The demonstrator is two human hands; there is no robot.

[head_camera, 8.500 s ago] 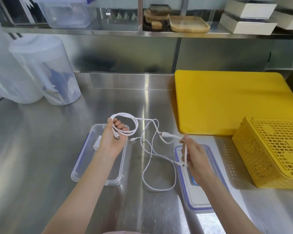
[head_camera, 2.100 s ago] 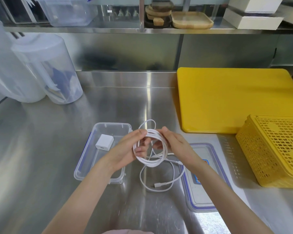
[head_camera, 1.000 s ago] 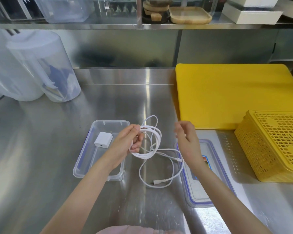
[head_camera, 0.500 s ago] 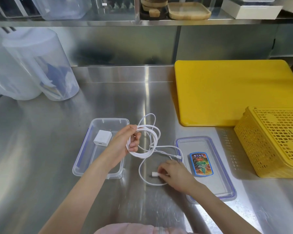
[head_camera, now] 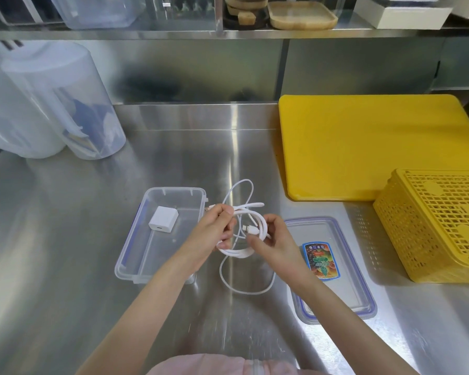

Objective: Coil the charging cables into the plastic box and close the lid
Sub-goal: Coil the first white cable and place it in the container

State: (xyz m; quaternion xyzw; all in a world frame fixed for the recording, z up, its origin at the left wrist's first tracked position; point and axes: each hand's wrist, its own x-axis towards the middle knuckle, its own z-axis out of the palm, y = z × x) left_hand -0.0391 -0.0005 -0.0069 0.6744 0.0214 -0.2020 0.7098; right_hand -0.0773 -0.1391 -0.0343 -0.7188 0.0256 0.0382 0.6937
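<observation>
**Last loop going onto the coil**

Above the steel surface [head_camera: 65,239], between the open plastic box [head_camera: 136,255] and its lid [head_camera: 360,290], you are holding the white charging cable [head_camera: 260,220] as a partly wound coil. Your left hand [head_camera: 211,234] is closed around the near-left side of the bundle, thumb pressing the strands together so the turns are not springing apart. Your right hand [head_camera: 271,239] is pinching the opposite side, fingers [head_camera: 275,221] curled over the strands, with one connector end [head_camera: 251,229] lying across the middle of the coil just beside them. Holding it at two opposite points is keeping the coil round and flat enough, I judge, to fit the box.

One slack loop [head_camera: 244,286] is hanging down toward the surface and another is standing up behind your hands, so the winding is not yet finished. The cable is looking smooth, rubbery and springy, likely to uncoil if you are letting go early.

The box is clear, thin-walled plastic with rounded corners and blue trim on its long sides; a small white charger block [head_camera: 163,220] is already lying inside, toward the far end. The lid is lying flat on the surface to your right, clear with a blue seal line and a colourful sticker [head_camera: 320,259], and well apart from the box, leaving the opening free for the coil.
</observation>
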